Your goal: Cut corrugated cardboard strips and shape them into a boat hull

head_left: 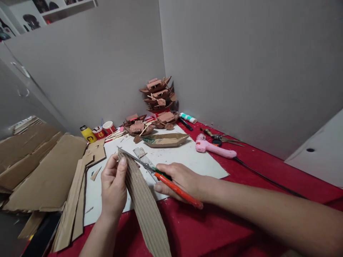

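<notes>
My left hand (114,185) pinches the upper end of a long strip of ribbed cardboard (146,210), which hangs down toward the front edge of the view. My right hand (178,180) is closed around scissors (177,188) with an orange handle. Their blades point up and left and lie across the strip's tip, close to my left thumb. Under the blades, a metal ruler (139,154) rests on a white board (104,185). Behind my hands sits a cardboard boat hull (166,140) with green marks at its left end.
Brown model boats (158,94) are stacked in the back corner, with others (139,127) in front. Cardboard sheets (45,175) lie left. A pink glue gun (217,149) with a black cord is on the red table (257,171). Cups (108,126) and a yellow bottle (88,134) stand back left.
</notes>
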The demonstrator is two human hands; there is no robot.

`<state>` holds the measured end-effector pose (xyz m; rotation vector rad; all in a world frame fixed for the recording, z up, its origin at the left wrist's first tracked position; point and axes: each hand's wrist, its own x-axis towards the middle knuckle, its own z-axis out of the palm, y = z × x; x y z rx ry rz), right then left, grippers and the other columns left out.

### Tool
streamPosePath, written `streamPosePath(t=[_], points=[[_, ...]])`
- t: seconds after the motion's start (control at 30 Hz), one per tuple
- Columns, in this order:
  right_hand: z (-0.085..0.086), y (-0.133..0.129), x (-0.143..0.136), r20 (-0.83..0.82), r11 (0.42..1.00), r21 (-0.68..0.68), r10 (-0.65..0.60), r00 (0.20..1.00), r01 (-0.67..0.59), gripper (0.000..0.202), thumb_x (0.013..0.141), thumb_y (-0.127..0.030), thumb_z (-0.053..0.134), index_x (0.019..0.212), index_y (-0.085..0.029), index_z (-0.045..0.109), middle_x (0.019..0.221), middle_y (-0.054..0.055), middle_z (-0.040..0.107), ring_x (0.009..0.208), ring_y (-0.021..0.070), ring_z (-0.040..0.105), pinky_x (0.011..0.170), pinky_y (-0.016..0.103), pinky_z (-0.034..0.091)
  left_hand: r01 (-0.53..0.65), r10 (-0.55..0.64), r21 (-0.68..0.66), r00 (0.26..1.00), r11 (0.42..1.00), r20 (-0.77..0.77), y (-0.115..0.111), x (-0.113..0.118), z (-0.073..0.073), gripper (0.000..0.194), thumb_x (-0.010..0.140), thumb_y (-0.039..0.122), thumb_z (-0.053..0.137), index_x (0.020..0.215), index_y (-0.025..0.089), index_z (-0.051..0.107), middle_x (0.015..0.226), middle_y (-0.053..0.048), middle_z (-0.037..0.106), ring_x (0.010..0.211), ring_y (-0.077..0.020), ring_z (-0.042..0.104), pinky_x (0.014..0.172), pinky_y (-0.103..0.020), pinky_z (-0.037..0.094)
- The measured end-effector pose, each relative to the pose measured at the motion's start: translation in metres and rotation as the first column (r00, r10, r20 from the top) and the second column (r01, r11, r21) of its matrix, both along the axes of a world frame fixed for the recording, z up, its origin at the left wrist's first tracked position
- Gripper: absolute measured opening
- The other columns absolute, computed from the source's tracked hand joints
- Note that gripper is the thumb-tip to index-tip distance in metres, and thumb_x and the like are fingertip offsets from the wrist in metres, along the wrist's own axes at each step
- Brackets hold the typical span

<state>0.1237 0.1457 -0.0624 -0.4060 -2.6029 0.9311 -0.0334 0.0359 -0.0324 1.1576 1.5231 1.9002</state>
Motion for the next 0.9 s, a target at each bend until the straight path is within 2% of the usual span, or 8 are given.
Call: streamPosePath(t=[0.27, 0.33, 0.43, 0.67, 0.8, 0.9], points=[[0.0, -0.002, 0.0, 0.014, 0.996, 0.083, -0.04, 0.999, 0.039, 0.036, 0.083, -0.056, 0.049, 0.078, -0.021, 0.044, 0.062, -0.002, 0.047, 0.052, 0.0115, 0.034, 0.052, 0.024, 0.026, 0.002, -0.003, -0.013, 1.0, 1.0, -0.028, 0.001, -0.001, 0.0, 0.017, 0.085, 0.035, 0.058, 0.094, 0.021, 0.062, 0.08, 0.002, 0.065, 0.074, -0.0119, 0.061, 0.067, -0.02, 0.046], [-0.003, -0.003, -0.001, -0.003, 0.998, 0.043, -0.041, 0.999, 0.041, 0.036, 0.083, -0.056, 0.049, 0.076, -0.02, 0.044, 0.062, -0.002, 0.048, 0.052, 0.0115, 0.037, 0.053, 0.023, 0.027, -0.009, 0.008, -0.014, 0.999, 1.0, -0.033, 0.002, 0.0, -0.001, 0.017, 0.085, 0.036, 0.058, 0.095, 0.022, 0.062, 0.08, 0.002, 0.065, 0.072, -0.0113, 0.061, 0.065, -0.019, 0.046], [-0.008, -0.004, -0.003, -0.025, 0.996, -0.089, -0.023, 0.999, 0.021, 0.036, 0.083, -0.054, 0.049, 0.072, -0.02, 0.043, 0.059, -0.003, 0.047, 0.051, 0.0104, 0.038, 0.051, 0.022, 0.03, -0.007, 0.007, -0.008, 1.0, 1.0, 0.0, 0.003, 0.001, -0.003, 0.018, 0.084, 0.036, 0.059, 0.095, 0.022, 0.062, 0.08, 0.002, 0.065, 0.072, -0.0112, 0.061, 0.066, -0.02, 0.046], [-0.013, -0.004, -0.007, -0.18, 0.959, -0.279, 0.006, 0.984, -0.057, 0.04, 0.08, -0.053, 0.058, 0.066, -0.017, 0.046, 0.056, -0.006, 0.039, 0.052, 0.0077, 0.033, 0.049, 0.019, 0.03, 0.003, -0.004, 0.013, 0.999, 1.0, 0.044, 0.003, 0.001, -0.004, 0.019, 0.082, 0.036, 0.062, 0.093, 0.022, 0.062, 0.076, 0.003, 0.064, 0.062, -0.0088, 0.057, 0.061, -0.019, 0.045], [-0.012, -0.004, -0.009, -0.188, 0.95, -0.311, -0.024, 0.982, -0.036, 0.044, 0.078, -0.056, 0.058, 0.064, -0.017, 0.044, 0.057, -0.005, 0.037, 0.053, 0.0076, 0.031, 0.048, 0.02, 0.029, 0.026, -0.027, 0.022, 0.997, 0.999, 0.07, 0.003, 0.0, -0.003, 0.016, 0.083, 0.035, 0.06, 0.091, 0.021, 0.062, 0.075, 0.003, 0.063, 0.062, -0.0085, 0.057, 0.066, -0.02, 0.047], [-0.009, -0.001, -0.009, -0.184, 0.954, -0.299, -0.039, 0.982, -0.018, 0.045, 0.082, -0.059, 0.051, 0.066, -0.018, 0.042, 0.058, -0.005, 0.037, 0.053, 0.0081, 0.032, 0.048, 0.02, 0.029, -0.007, 0.002, 0.066, 0.997, 0.998, 0.08, 0.003, -0.003, -0.002, 0.013, 0.084, 0.034, 0.06, 0.089, 0.022, 0.062, 0.074, 0.004, 0.061, 0.062, -0.0072, 0.056, 0.067, -0.019, 0.047]])
